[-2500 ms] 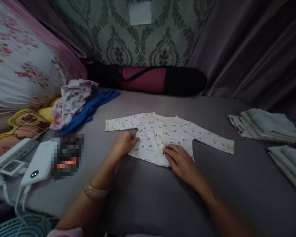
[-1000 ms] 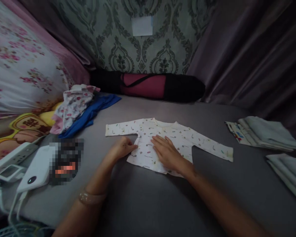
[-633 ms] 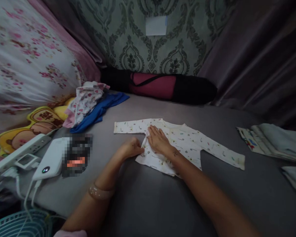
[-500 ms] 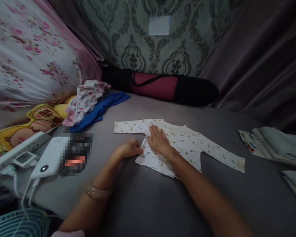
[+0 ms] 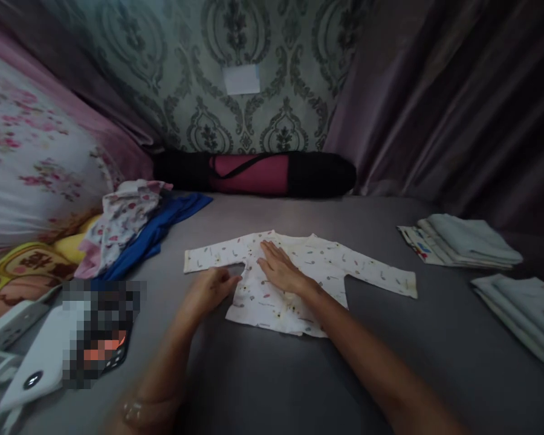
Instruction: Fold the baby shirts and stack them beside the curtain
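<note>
A small white long-sleeved shirt [image 5: 317,266] with a scattered print lies spread on the grey sheet [image 5: 263,386], its sleeves stretched out to both sides. My right hand [image 5: 278,266] rests flat on the shirt's upper left part, fingers extended. Beside the shirt's left edge, below the left sleeve, is my left hand [image 5: 213,290]. Its fingers are curled and the thumb points toward the shirt's side; whether anything is pinched in it cannot be made out.
Folded clothes [image 5: 471,241] and a second folded pile [image 5: 521,308] lie at the right. At the left are a blue garment [image 5: 163,226], a patterned garment [image 5: 127,217], a white power bank [image 5: 49,350] and a power strip [image 5: 13,320]. A black and red bag [image 5: 254,174] lies along the wall.
The view has turned to the right. My left hand has shifted slightly up along the shirt's edge and its thumb now stands out. My right hand remains flat on the shirt.
</note>
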### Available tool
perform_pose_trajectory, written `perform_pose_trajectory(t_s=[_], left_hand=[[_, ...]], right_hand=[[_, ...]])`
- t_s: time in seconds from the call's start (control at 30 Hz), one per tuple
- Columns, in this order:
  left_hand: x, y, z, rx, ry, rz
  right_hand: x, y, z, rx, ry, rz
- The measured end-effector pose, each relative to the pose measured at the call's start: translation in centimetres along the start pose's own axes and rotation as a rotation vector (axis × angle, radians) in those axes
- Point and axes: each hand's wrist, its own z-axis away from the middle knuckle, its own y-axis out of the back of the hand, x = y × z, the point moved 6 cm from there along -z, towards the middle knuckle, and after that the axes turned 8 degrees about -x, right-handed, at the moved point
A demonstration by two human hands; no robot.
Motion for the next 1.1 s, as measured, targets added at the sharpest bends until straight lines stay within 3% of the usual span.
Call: perform_pose_trajectory(t_s=[0.07, 0.13, 0.2, 0.27, 0.37, 0.47, 0.57, 0.83, 1.0, 1.1], left_hand=[[1.5, 0.7, -0.1, 0.111, -0.16, -0.006], [4.1, 0.3, -0.4, 0.131, -0.406, -0.02], [6.8, -1.0, -0.8, 0.106, -0.611, -0.057], [9.0, -2.7, -1.9, 0.068, -0.667, -0.127], [10.8, -5.2, -4.7, 0.001, -0.517, -0.214], [11.2, -6.1, -7.1, 0.047, -0.369, -0.247], [10.9, -5.6, -8.8, 0.133, -0.307, -0.26], [9.6, -4.3, -11.7, 0.233, -0.182, -0.301], [9.1, -4.6, -12.4, 0.274, -0.157, -0.28], [9.4, -4.4, -12.1, 0.2, -0.153, -0.232]], right_hand=[[1.0, 1.0, 2.6, 0.072, -0.02, 0.023], [2.4, 1.2, 5.2, 0.115, -0.058, 0.066], [3.9, 0.7, 7.2, 0.134, -0.126, 0.107], [5.3, 0.0, 8.2, 0.127, -0.182, 0.141], [6.5, -0.5, 8.1, 0.114, -0.228, 0.184], [7.3, 0.1, 6.9, 0.15, -0.254, 0.214], [8.5, 1.0, 5.6, 0.199, -0.307, 0.219], [11.7, 2.4, 2.4, 0.264, -0.486, 0.217], [11.7, 2.8, 2.2, 0.316, -0.486, 0.218], [11.7, 3.0, 2.6, 0.253, -0.415, 0.188]])
